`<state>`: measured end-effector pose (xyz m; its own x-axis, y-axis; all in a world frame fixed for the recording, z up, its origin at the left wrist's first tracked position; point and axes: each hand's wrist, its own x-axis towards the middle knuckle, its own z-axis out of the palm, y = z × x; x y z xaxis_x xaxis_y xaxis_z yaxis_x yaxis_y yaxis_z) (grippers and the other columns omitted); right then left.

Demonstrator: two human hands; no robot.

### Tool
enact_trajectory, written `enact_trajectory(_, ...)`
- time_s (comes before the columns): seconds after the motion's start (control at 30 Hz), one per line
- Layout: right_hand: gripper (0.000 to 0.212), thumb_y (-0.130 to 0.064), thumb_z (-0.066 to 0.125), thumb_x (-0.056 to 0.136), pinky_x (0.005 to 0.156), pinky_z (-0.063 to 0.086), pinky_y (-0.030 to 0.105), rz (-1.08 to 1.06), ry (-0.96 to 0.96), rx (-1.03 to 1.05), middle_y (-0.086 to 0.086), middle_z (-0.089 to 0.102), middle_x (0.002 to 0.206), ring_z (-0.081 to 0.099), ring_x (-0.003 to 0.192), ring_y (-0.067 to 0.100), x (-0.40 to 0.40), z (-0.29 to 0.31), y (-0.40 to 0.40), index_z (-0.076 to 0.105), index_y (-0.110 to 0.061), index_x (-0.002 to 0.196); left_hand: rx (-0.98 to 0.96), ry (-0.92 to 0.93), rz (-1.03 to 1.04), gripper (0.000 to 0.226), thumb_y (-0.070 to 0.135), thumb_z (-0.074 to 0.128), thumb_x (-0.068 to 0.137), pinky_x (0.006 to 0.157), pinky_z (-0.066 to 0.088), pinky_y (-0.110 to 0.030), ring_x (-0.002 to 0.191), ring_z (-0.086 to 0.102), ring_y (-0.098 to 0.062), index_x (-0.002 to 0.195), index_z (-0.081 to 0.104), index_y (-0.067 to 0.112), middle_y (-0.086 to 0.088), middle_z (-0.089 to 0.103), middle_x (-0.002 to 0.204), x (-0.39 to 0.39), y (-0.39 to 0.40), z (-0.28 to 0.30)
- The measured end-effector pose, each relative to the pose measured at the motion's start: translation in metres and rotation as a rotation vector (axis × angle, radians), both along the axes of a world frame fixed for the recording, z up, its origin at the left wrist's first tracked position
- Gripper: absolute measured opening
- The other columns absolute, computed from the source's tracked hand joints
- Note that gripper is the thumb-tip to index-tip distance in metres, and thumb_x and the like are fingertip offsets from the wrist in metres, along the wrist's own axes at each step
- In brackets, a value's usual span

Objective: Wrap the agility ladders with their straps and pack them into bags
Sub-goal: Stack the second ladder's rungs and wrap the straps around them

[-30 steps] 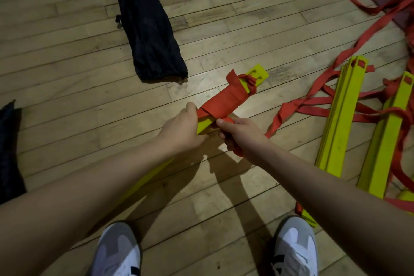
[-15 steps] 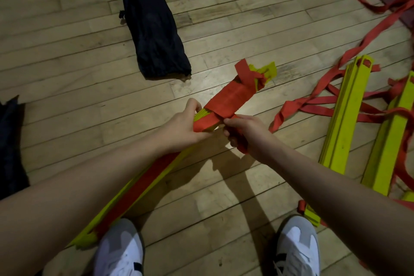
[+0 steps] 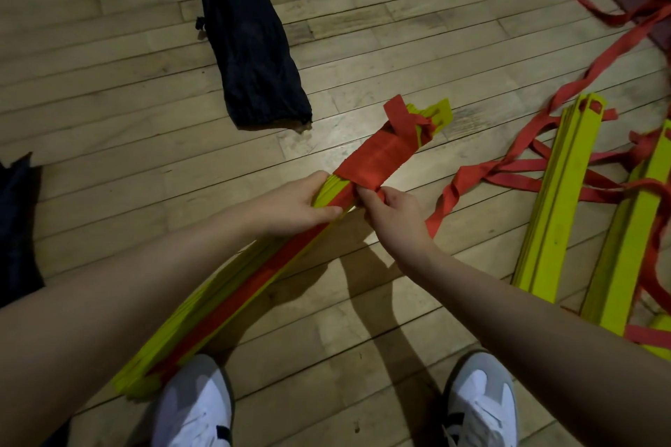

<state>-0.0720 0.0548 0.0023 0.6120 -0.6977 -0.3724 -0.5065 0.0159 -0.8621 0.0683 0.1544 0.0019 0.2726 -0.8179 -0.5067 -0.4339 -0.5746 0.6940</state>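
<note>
The left hand (image 3: pixel 297 201) grips the yellow ladder bundle (image 3: pixel 232 287), fingers curled around it. The right hand (image 3: pixel 394 214) pinches the red strap (image 3: pixel 374 161) wound near the bundle's far end.

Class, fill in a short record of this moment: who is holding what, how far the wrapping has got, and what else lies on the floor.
Left hand: left hand grips the stacked yellow plastic ladder rungs.
Right hand: right hand pinches the red fabric strap at the wrap's near edge.
Wrap progress: far end bound; near length still bare.
Strap tail: trails right across the wooden plank floor.
Bag: long dark fabric bag lies beyond, not yet used.
Waiting: more yellow rung bundles with loose red straps, right.
</note>
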Motion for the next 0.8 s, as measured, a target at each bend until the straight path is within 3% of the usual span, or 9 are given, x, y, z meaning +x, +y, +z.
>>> enact_trajectory(0.17,0.041,-0.034,0.051,0.098,0.060,0.035,0.032,-0.049,0.014,0.030,0.009,0.051,0.067,0.045,0.062,0.016,0.003,0.000,0.002,0.061,0.002,0.081,-0.067,-0.044,0.090,0.043,0.048,0.056,0.091,0.080,0.053,-0.036,0.089,0.061,-0.013,0.129,0.038,0.036,0.005,0.060,0.105,-0.008,0.003,-0.009)
enact_trajectory(0.3,0.034,-0.032,0.051,0.098,0.050,0.034,0.024,-0.005,0.029,0.118,0.001,0.049,0.058,0.042,0.052,0.009,0.006,0.000,-0.004,0.062,-0.003,0.082,-0.055,-0.256,0.070,0.042,0.049,0.054,0.092,0.065,0.053,-0.036,0.074,0.061,-0.014,0.124,0.034,0.031,0.000,0.061,0.090,-0.012,0.001,-0.009)
enact_trajectory(0.43,0.018,-0.016,0.048,0.099,0.045,0.038,0.018,0.193,0.014,0.229,0.003,0.055,0.064,0.047,0.053,0.013,0.008,0.007,-0.014,0.057,-0.006,0.086,-0.014,-0.497,0.021,0.048,0.045,0.053,0.093,0.058,0.047,-0.029,0.076,0.056,-0.015,0.129,0.028,0.025,0.000,0.056,0.097,0.000,-0.004,-0.008)
enact_trajectory(0.63,0.007,-0.008,0.049,0.099,0.060,0.051,0.029,0.335,0.033,0.415,0.010,0.061,0.071,0.060,0.059,0.018,0.009,0.008,-0.020,0.053,-0.004,0.096,0.005,-0.692,-0.070,0.053,0.038,0.054,0.094,0.064,0.047,-0.031,0.091,0.059,-0.024,0.134,0.025,0.017,-0.008,0.057,0.113,0.013,-0.008,-0.019)
enact_trajectory(0.8,0.002,-0.006,0.051,0.097,0.054,0.052,0.030,0.435,0.118,0.578,0.013,0.062,0.071,0.062,0.056,0.020,0.007,0.006,-0.023,0.050,-0.006,0.095,0.101,-0.753,-0.003,0.054,0.036,0.056,0.092,0.072,0.054,-0.040,0.094,0.061,-0.029,0.133,0.025,0.020,-0.011,0.054,0.114,0.020,-0.008,-0.029)
